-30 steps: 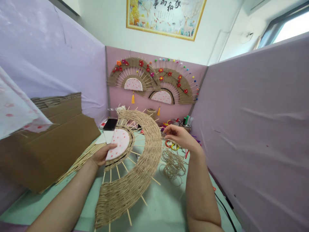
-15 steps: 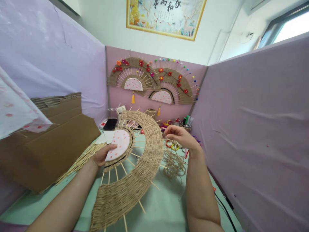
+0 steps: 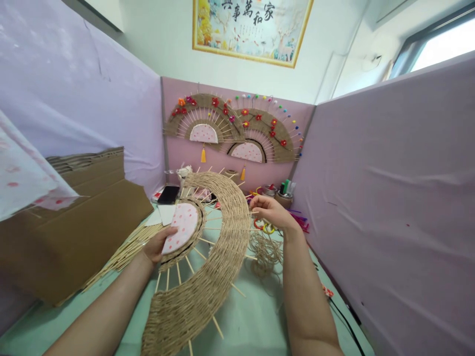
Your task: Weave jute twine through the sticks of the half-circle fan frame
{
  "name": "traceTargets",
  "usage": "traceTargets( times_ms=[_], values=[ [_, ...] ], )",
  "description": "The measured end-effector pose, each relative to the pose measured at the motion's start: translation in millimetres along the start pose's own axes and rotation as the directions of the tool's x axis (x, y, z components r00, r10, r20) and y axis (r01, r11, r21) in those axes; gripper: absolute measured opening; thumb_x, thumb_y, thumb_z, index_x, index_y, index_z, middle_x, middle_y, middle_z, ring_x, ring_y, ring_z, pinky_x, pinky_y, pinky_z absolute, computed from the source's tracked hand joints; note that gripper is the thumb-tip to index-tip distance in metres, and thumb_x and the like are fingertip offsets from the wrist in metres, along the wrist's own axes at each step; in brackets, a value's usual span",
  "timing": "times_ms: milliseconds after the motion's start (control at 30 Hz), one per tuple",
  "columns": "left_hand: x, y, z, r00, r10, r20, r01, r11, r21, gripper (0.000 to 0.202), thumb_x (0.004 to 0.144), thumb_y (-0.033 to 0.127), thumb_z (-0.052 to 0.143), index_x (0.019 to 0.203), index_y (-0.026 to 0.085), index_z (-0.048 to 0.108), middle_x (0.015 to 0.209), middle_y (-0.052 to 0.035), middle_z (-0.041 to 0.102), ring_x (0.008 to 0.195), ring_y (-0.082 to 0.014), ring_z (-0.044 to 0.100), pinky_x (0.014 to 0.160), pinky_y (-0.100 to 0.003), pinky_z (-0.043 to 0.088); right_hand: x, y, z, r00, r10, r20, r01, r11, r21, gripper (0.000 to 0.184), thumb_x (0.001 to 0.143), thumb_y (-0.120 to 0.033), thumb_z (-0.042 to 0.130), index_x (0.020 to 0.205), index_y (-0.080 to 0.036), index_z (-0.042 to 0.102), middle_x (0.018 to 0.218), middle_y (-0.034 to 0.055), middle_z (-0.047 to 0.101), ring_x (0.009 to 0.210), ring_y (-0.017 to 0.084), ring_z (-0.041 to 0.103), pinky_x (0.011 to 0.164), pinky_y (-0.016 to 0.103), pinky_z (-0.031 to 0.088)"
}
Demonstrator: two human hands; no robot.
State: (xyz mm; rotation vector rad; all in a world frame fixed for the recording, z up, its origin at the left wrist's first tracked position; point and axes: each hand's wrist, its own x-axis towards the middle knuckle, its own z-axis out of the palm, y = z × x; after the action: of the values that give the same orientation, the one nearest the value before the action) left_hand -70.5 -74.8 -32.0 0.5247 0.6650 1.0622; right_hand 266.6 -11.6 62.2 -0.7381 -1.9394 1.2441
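A half-round woven fan [image 3: 218, 257] of jute cord on wooden sticks stands tilted over the green table [image 3: 256, 316]. My left hand [image 3: 158, 244] grips its pink spotted centre [image 3: 181, 226], thumb on top. My right hand [image 3: 272, 212] is at the fan's outer rim on the right, fingers pinched on the jute cord by the stick ends. A loose tangle of jute cord [image 3: 264, 254] lies on the table under that hand.
Folded cardboard [image 3: 74, 222] and a bundle of thin sticks [image 3: 118, 257] lie at the left. A black phone [image 3: 168, 194], cups with pens [image 3: 284, 192] and coloured rings [image 3: 264, 226] sit at the back. Two finished fans [image 3: 230, 131] hang on the pink partition. Purple cloth walls close both sides.
The fan has turned a little and its lower end swung left. My right hand has moved slightly closer to the rim. The view has tilted down a bit.
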Motion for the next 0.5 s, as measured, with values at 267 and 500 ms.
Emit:
traceTargets(
  times_ms=[267,500],
  values=[
    [5.3,-1.5,-11.5,0.994,0.057,-0.097,-0.066,0.994,-0.091,0.053,0.084,0.017,0.038,0.134,0.0,0.034,0.066,-0.0131,0.071,0.057,-0.0244,0.068,0.055,-0.033,0.056,2.9,21.6,-6.8,0.971,0.083,0.224,-0.056,0.991,-0.125,0.034,0.071,-0.045,0.062,0.086,-0.015,0.059,0.062,-0.0037,0.05,0.054,0.007,0.044,0.051,0.02,0.036],
    [2.6,4.8,-20.8,0.986,0.156,-0.062,-0.163,0.978,-0.129,0.046,0.08,0.028,0.044,0.123,0.01,0.047,0.065,-0.0094,0.07,0.059,-0.0237,0.068,0.053,-0.031,0.055,17.2,47.3,-26.6,0.978,0.135,-0.157,-0.194,0.858,-0.475,0.043,0.083,-0.05,0.041,0.07,-0.013,0.058,0.062,0.001,0.056,0.055,0.01,0.047,0.052,0.022,0.037]
  ],
)
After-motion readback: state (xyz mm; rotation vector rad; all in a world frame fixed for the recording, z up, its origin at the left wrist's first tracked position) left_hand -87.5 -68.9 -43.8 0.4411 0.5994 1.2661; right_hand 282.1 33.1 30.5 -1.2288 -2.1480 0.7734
